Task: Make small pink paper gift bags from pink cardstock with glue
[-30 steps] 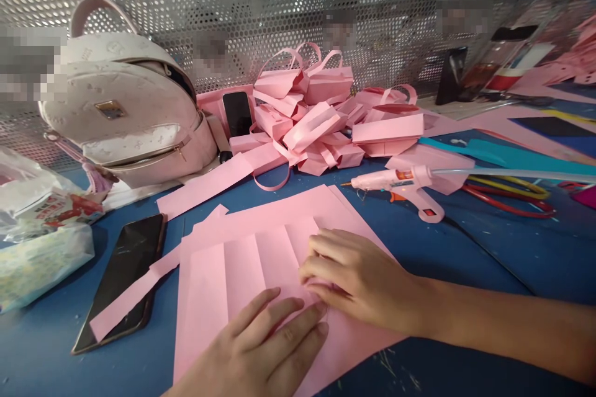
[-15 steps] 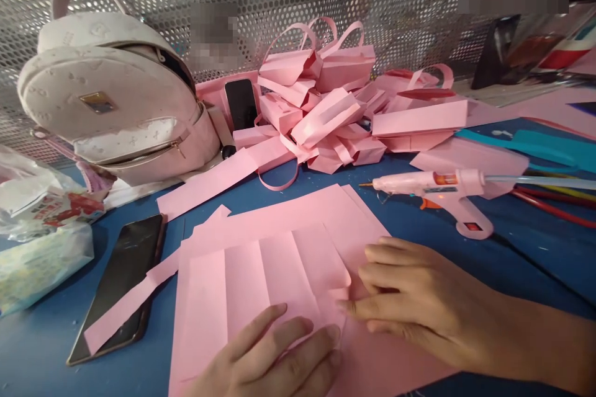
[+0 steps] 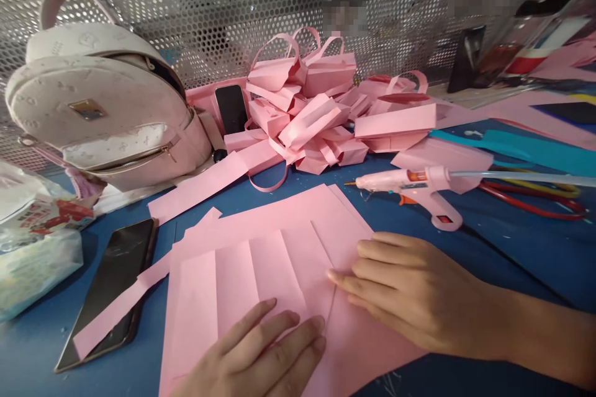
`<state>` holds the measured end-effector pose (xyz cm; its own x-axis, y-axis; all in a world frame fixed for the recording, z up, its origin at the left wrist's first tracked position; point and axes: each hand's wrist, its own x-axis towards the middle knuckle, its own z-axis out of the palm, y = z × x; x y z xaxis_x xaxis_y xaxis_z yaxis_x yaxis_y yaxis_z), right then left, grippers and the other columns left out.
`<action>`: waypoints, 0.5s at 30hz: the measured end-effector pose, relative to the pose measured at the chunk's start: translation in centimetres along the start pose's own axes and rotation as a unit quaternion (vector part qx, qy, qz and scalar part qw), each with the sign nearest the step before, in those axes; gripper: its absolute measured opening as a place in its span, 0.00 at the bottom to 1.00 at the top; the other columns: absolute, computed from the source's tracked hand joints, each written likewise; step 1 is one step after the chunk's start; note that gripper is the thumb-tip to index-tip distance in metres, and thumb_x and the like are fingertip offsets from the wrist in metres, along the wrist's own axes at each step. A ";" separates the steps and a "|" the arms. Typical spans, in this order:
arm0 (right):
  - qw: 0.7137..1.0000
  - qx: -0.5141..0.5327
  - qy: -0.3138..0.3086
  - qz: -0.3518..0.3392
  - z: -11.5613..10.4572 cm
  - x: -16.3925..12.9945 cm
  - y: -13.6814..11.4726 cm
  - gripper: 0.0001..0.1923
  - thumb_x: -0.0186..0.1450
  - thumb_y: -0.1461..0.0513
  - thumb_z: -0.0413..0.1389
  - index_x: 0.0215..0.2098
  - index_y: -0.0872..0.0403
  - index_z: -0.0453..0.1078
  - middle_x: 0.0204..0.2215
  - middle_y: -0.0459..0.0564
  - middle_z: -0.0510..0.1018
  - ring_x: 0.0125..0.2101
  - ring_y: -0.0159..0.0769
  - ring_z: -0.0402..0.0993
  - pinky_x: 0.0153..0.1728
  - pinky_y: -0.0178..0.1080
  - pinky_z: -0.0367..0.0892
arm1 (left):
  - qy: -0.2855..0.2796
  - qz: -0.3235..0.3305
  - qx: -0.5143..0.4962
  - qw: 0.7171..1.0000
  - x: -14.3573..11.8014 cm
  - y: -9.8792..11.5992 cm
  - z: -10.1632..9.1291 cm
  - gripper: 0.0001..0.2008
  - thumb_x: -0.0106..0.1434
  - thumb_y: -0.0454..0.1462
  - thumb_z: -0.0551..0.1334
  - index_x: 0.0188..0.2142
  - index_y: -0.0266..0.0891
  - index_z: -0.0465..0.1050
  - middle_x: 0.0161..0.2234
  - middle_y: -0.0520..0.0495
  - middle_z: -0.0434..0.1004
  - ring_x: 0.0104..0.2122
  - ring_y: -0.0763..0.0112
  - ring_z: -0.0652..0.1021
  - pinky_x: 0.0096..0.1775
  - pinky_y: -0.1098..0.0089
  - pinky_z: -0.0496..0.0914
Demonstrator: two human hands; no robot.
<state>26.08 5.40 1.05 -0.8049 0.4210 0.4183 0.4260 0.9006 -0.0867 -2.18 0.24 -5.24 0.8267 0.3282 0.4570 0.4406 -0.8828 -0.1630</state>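
A sheet of pink paper [image 3: 235, 273], marked with several parallel upright creases, lies on larger pink sheets [image 3: 305, 208]. My left hand [image 3: 261, 347] rests on its lower part, palm down with fingers stretched out. At the sheet's right edge is my right hand [image 3: 395, 288], fingers bent and close together. Its index fingertip presses on the edge and the thumb sits just below; how much paper lies between them is hidden. Beyond the right hand, a pink glue gun [image 3: 419, 183] lies on its side with a clear glue stick in its back.
A pile of folded pink paper pieces with handles [image 3: 307, 111] stands at the back. A pale backpack [image 3: 112, 111] is at the left. A black phone [image 3: 112, 291] lies under a pink paper strip [image 3: 109, 319]. Plastic bags [image 3: 37, 260] sit far left on the blue table [image 3: 32, 353].
The sheet's right edge, curled up at my right fingers before, now lies flatter. My right index finger has moved up along that edge. The view has shifted a little to the right.
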 end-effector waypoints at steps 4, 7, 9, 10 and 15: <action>0.998 0.042 -0.039 -0.035 0.2 -0.2 -0.4 0.17 0.77 0.63 0.44 0.48 0.57 0.76 0.29 0.49 0.78 0.30 0.37 0.67 0.34 0.41 0.60 | -0.013 0.008 -0.006 1.000 0.0 -0.2 -0.9 0.19 0.76 0.35 0.50 0.62 0.39 0.70 0.68 0.52 0.62 0.61 0.65 0.70 0.70 0.56 0.50; 0.996 0.066 -0.057 -0.037 0.2 -0.2 -0.8 0.17 0.76 0.63 0.44 0.48 0.57 0.75 0.30 0.50 0.78 0.31 0.38 0.67 0.34 0.41 0.60 | -0.033 -0.001 0.000 0.999 -0.1 -0.2 -1.2 0.21 0.77 0.38 0.48 0.64 0.40 0.66 0.67 0.46 0.64 0.62 0.62 0.69 0.69 0.55 0.51; 0.994 0.080 -0.061 -0.042 0.2 -0.1 -1.1 0.18 0.77 0.62 0.43 0.48 0.57 0.76 0.29 0.51 0.78 0.31 0.39 0.66 0.35 0.41 0.61 | -0.048 -0.013 0.008 0.999 -0.1 -0.1 -1.2 0.23 0.77 0.43 0.46 0.66 0.42 0.63 0.66 0.41 0.65 0.63 0.59 0.68 0.68 0.53 0.53; 0.993 0.091 -0.067 -0.047 0.2 -0.1 -1.2 0.19 0.77 0.62 0.43 0.48 0.57 0.76 0.29 0.51 0.78 0.31 0.39 0.66 0.35 0.41 0.61 | -0.053 -0.017 0.011 0.998 -0.1 -0.1 -1.3 0.24 0.77 0.44 0.45 0.67 0.42 0.62 0.66 0.40 0.65 0.63 0.59 0.68 0.68 0.53 0.53; 0.985 0.132 -0.096 -0.055 0.4 0.0 -1.8 0.19 0.76 0.62 0.43 0.49 0.58 0.75 0.31 0.52 0.79 0.31 0.40 0.68 0.34 0.42 0.61 | -0.052 -0.020 0.005 0.998 0.1 -0.2 -1.6 0.29 0.77 0.48 0.40 0.64 0.35 0.66 0.67 0.42 0.63 0.63 0.61 0.67 0.70 0.56 0.45</action>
<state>25.18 3.86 0.87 -0.9143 0.3087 0.2622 0.2296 0.9284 -0.2923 -2.79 -0.09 -3.76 0.8404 0.3964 0.3696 0.4764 -0.8654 -0.1551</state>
